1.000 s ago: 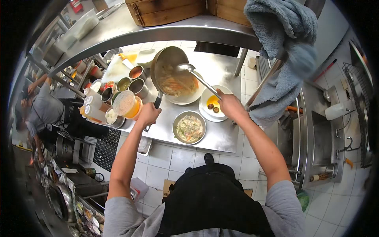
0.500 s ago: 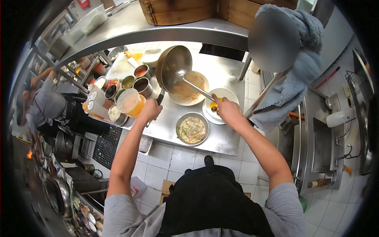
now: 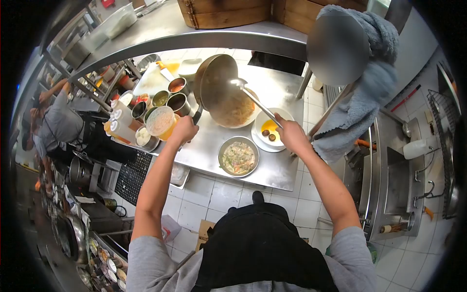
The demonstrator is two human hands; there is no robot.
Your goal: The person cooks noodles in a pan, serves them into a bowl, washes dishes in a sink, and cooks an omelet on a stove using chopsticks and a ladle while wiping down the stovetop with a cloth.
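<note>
My left hand (image 3: 184, 130) is wrapped round the dark handle of a wok (image 3: 214, 82). The wok is tipped on its side above a large pale bowl (image 3: 257, 113) of brownish, shredded-looking food (image 3: 241, 111). A long-handled metal ladle (image 3: 259, 104) is in the closed fingers of my right hand (image 3: 292, 135), its head by the wok's rim over that bowl. Near my right hand, a white bowl (image 3: 286, 115) with yellow liquid and two brown round pieces stands on a plate. Closer to me is a metal bowl (image 3: 256, 164) of mixed food with green bits.
Left of the wok stand several sauce pots (image 3: 177, 85), a plastic tub (image 3: 161, 121) and squeeze bottles (image 3: 119, 129) on the steel table (image 3: 194, 158). A steel shelf (image 3: 194, 41) crosses above, bearing wooden steamers (image 3: 224, 13). A towel (image 3: 335, 124) hangs at right. Another person (image 3: 63, 124) is at far left.
The ladle's head has moved from inside the wok to its right rim. My right hand has shifted slightly right, uncovering more of the white bowl. The wok stays tipped.
</note>
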